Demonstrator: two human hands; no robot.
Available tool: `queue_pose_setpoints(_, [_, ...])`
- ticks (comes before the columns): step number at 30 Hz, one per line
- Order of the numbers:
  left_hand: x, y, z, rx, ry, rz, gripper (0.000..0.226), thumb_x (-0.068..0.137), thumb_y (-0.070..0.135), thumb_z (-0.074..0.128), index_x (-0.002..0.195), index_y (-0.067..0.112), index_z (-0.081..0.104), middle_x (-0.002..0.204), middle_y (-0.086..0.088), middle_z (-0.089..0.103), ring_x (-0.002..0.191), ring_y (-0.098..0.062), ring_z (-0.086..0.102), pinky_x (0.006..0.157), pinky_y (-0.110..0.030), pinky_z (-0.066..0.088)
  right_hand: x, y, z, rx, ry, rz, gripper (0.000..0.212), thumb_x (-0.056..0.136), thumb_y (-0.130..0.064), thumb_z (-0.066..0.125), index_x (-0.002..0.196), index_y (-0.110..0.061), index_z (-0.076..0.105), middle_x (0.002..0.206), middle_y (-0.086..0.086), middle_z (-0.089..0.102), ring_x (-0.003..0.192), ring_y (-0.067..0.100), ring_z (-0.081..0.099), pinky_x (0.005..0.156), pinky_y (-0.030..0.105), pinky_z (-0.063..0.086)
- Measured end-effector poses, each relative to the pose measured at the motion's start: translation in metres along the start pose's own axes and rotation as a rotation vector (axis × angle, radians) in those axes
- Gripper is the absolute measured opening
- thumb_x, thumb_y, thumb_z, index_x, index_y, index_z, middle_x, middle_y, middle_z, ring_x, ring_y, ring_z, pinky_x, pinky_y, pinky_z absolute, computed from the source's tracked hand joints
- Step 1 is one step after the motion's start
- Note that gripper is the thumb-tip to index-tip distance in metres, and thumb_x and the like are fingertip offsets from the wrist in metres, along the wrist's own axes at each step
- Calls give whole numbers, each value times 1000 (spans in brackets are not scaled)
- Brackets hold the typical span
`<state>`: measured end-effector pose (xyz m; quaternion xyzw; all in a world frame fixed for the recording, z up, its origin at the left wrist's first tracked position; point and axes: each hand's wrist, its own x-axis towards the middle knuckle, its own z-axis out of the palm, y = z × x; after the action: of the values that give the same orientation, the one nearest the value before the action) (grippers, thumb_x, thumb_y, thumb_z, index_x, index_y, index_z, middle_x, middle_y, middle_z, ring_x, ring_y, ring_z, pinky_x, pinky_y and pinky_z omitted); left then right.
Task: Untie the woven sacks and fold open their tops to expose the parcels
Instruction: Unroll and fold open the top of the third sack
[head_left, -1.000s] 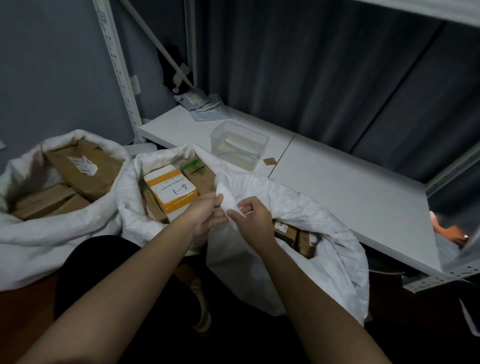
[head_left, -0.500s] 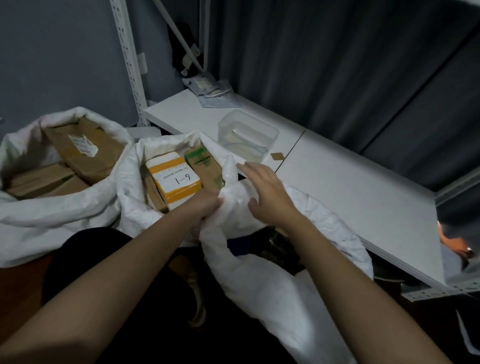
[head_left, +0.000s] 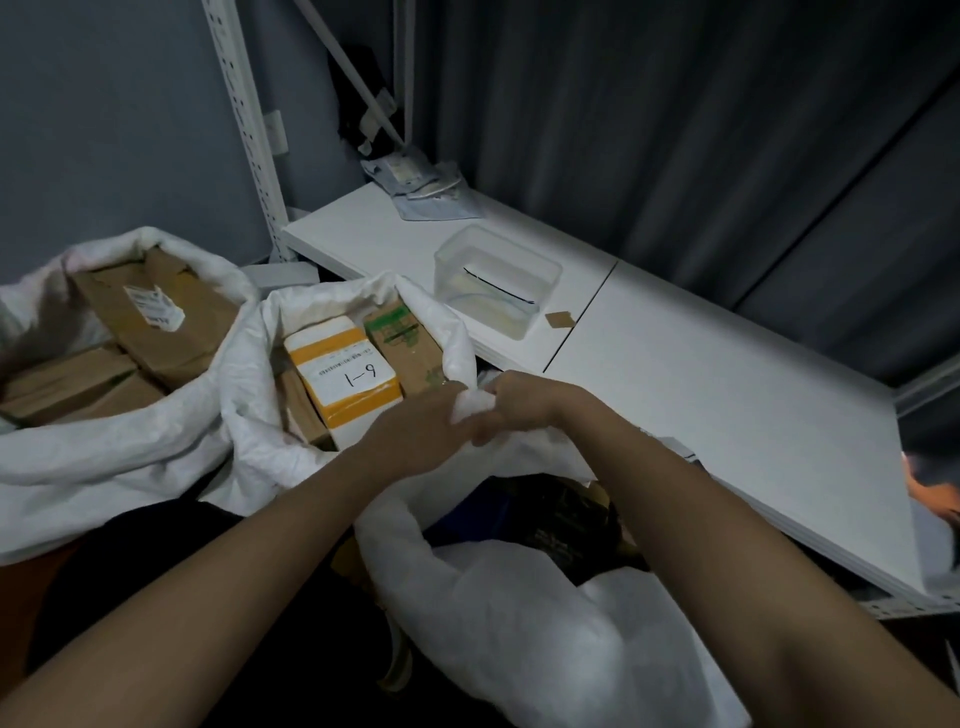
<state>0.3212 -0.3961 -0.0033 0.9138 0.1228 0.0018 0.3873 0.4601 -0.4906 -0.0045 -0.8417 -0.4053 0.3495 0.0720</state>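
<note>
Both grips hold the bunched white cloth at the top of the nearest sack (head_left: 519, 613): my left hand (head_left: 421, 431) and right hand (head_left: 524, 400) pinch it together, at 12 o'clock from the sack's dark mouth. I judge the folding-open step is in hand; two sacks at 10 o'clock already show parcels (head_left: 345, 379). Next I should pull the rim outward and roll it down.
</note>
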Motion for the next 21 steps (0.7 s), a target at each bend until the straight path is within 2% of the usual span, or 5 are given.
queue_pose_setpoints(3, [12, -13, -9, -5, -132, -110, 32, 99, 33, 46, 101, 6, 62, 97, -7, 61, 91, -21, 56, 73, -22, 37, -18, 5, -18, 144, -35, -104, 39, 75, -29, 79, 109, -21, 63, 110, -1, 62, 97, 15, 59, 83, 28, 47])
queue_pose_setpoints(7, [14, -35, -35, -539, -226, -430, 28, 100, 30, 45, 98, 11, 65, 108, -8, 67, 99, -21, 60, 89, -29, 42, -42, 44, -13, -14, -63, 21, 45, 71, -46, 79, 109, -34, 59, 110, -10, 60, 99, 11, 56, 83, 24, 44])
queue_pose_setpoints(12, [25, -5, -4, 311, -227, -209, 66, 91, 64, 35, 141, 22, 37, 145, -7, 40, 131, -26, 39, 104, -35, 30, -38, 51, 11, 322, -48, 123, 39, 81, -28, 73, 114, -10, 63, 99, 2, 60, 93, 18, 56, 70, 24, 45])
queue_pose_setpoints(17, [37, -6, 15, -95, -195, -140, 37, 101, 35, 37, 117, 8, 56, 124, -5, 56, 112, -17, 50, 82, -20, 31, -52, 73, -6, 339, -10, 28, 49, 77, -43, 76, 120, -33, 56, 113, -6, 61, 106, 12, 57, 89, 23, 45])
queue_pose_setpoints(21, [65, -28, 9, 91, -152, -416, 57, 100, 49, 26, 140, 12, 44, 144, -12, 43, 128, -28, 43, 105, -35, 31, -74, 124, 22, 95, 168, 45, 34, 82, -52, 66, 101, -23, 65, 100, -5, 66, 98, 14, 60, 83, 28, 45])
